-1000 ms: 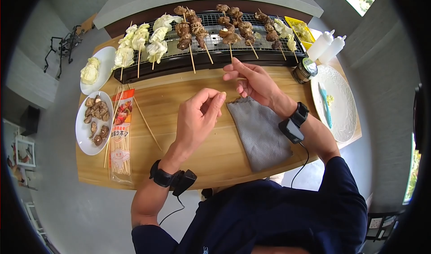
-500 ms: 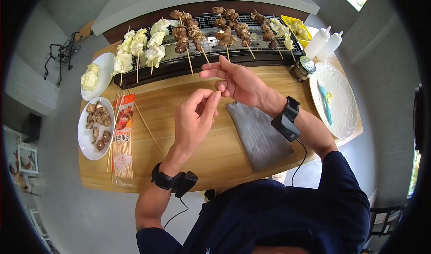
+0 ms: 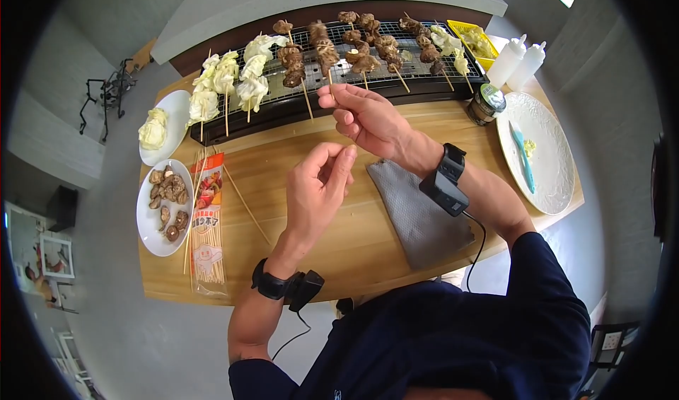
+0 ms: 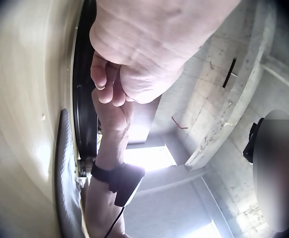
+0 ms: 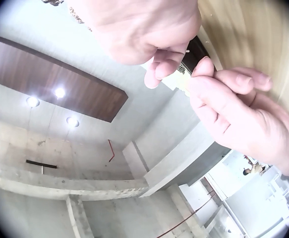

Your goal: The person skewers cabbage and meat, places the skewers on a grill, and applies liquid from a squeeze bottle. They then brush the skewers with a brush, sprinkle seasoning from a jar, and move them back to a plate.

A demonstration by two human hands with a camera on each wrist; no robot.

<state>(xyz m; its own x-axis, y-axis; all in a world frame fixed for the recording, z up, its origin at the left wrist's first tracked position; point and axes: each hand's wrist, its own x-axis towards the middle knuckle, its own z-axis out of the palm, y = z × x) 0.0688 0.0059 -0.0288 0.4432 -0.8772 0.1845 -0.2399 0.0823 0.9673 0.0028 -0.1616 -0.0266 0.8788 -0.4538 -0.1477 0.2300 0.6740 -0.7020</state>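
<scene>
In the head view my right hand [image 3: 375,123] pinches the bare stick end of a mushroom skewer [image 3: 325,52] at the front edge of the grill [image 3: 283,107]. The mushrooms on it look blurred and lie over the wire mesh. My left hand [image 3: 317,188] hovers above the wooden table [image 3: 339,241], lower and to the left. Its fingers are loosely curled, thumb tip near the index finger, with nothing visible between them. Other mushroom skewers [image 3: 292,66] lie on either side, and cabbage skewers [image 3: 252,85] rest farther left on the mesh.
At left are a plate of mushrooms [image 3: 145,223], a plate of cabbage [image 3: 177,142] and a packet of skewers [image 3: 207,223]. To the right lie a grey cloth [image 3: 421,216], a jar [image 3: 486,104], white squeeze bottles [image 3: 506,62], a yellow tray [image 3: 461,26] and a plate [image 3: 559,166] with a blue brush [image 3: 523,161].
My right hand has moved left along the grill's front and taken hold of a mushroom skewer, whose mushrooms have shifted and turned. The left hand keeps nearly the same pose.
</scene>
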